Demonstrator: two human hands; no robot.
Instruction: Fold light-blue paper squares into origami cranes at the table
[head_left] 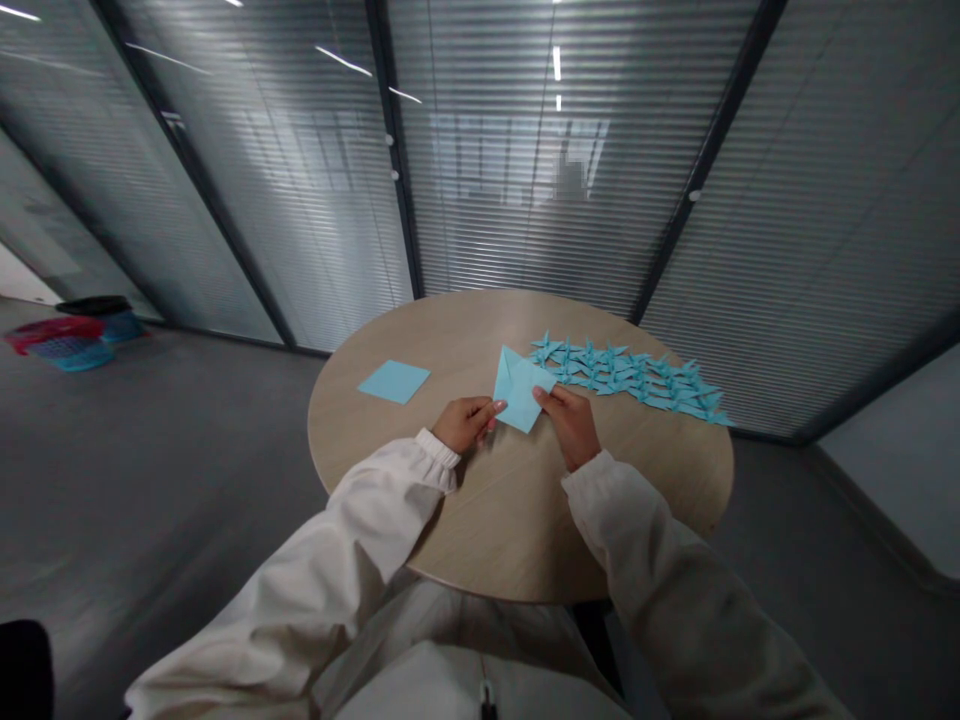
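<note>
Above the middle of the round table, a light-blue sheet of origami paper [519, 392] with visible crease lines is held between both hands. My left hand [466, 424] pinches its left edge between thumb and fingers. On the other side, my right hand [571, 420] grips the right edge, thumb on top. To the left lies a flat blue paper stack or sheet [394, 381]; I cannot tell how many layers it has. Several folded blue paper cranes [630, 375] stand in rows at the right, just beyond my right hand.
The round wooden table [495, 530] has its near edge close to my body. Behind it runs a glass partition with blinds [525, 230]. Two waste baskets, one with a red liner [64, 340], stand on the floor at far left.
</note>
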